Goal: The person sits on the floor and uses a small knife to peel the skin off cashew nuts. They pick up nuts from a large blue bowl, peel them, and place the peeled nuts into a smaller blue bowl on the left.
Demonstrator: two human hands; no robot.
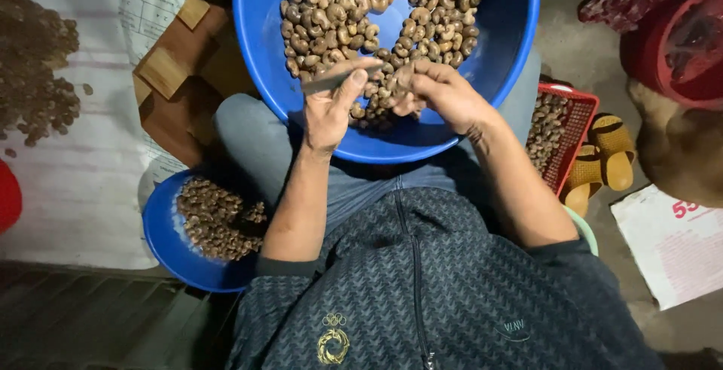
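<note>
A big blue basin (503,31) rests on my lap, holding many brown cashew nuts (361,8). My left hand (331,106) is over the basin's near rim and grips a thin grey knife (331,80) that points left. Just to its right, my right hand (440,95) has its fingers closed around a single cashew nut (399,80). The two hands almost touch above the nuts.
A smaller blue bowl (162,238) with nuts sits by my left knee. A red basket (572,125) of nuts stands at the right, beside yellow sandals (606,155). Wooden blocks (169,76) and a nut pile (34,68) on white sheeting lie at the left. A red tub (674,50) is far right.
</note>
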